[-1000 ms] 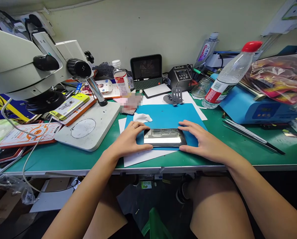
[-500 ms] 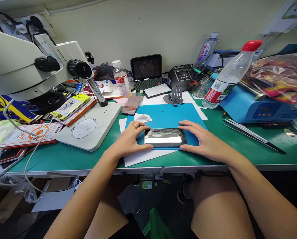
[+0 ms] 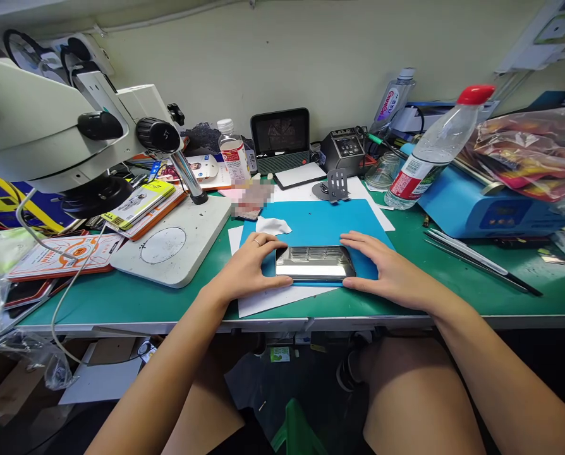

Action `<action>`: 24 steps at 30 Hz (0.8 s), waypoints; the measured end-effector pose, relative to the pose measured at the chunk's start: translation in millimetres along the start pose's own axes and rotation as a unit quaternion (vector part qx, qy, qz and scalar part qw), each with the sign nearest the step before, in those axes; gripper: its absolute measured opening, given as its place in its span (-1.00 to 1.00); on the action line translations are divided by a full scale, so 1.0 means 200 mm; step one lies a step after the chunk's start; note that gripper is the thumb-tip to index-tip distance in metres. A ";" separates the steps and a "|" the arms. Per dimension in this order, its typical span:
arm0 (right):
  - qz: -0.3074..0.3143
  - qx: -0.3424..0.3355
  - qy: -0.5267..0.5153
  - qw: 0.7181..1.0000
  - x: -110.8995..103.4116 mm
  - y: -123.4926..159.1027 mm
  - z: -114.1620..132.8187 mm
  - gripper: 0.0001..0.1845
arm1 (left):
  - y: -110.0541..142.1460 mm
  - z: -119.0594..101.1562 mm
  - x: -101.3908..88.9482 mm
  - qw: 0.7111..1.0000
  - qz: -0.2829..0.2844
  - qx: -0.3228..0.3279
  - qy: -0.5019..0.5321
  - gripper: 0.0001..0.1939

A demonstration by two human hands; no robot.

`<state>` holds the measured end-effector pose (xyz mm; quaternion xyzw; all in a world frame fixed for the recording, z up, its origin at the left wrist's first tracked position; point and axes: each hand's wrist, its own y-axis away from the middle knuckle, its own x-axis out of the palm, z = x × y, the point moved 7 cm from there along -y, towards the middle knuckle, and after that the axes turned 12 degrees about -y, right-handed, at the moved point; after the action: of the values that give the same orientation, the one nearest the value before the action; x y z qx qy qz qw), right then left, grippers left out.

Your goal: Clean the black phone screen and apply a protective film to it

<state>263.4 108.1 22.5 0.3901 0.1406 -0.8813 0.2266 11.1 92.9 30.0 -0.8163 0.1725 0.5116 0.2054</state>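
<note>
A dark, glossy smartphone (image 3: 315,262) lies flat and crosswise on a blue mat (image 3: 330,221), its surface reflecting bright light. My left hand (image 3: 251,268) grips its left end, thumb on the near edge and fingers at the far edge. At the other end my right hand (image 3: 382,268) holds it the same way, fingers and thumb on opposite long edges. A crumpled white tissue (image 3: 273,225) rests on the mat just beyond my left hand. White paper (image 3: 263,304) sticks out from under the mat.
On the left stands a microscope (image 3: 31,126) over its pale base (image 3: 178,253). Tweezers (image 3: 484,260) lie to the right, near a red-capped bottle (image 3: 425,161) and a blue machine (image 3: 491,202). At the back are a black phone stand (image 3: 337,185) and a small screen device (image 3: 281,133).
The camera view has shifted slightly, and the reflections on the smartphone look different. Both hands keep the same hold on its ends.
</note>
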 end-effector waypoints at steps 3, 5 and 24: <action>0.002 0.001 -0.008 1.000 0.00 0.00 -0.01 -0.11 | 0.01 -0.01 -0.01 1.000 0.003 0.000 0.008 -0.25; 0.001 0.001 -0.015 1.000 0.00 0.00 -0.01 -0.11 | 0.01 -0.02 -0.02 1.000 0.003 0.007 0.014 -0.21; -0.004 0.000 -0.054 0.999 -0.01 -0.01 -0.02 -0.21 | 0.02 -0.01 -0.03 0.999 -0.003 0.011 0.042 -0.42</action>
<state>265.9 111.8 22.5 0.3414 0.1293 -0.9020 0.2307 8.6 89.1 36.4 -0.8352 0.1843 0.4746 0.2079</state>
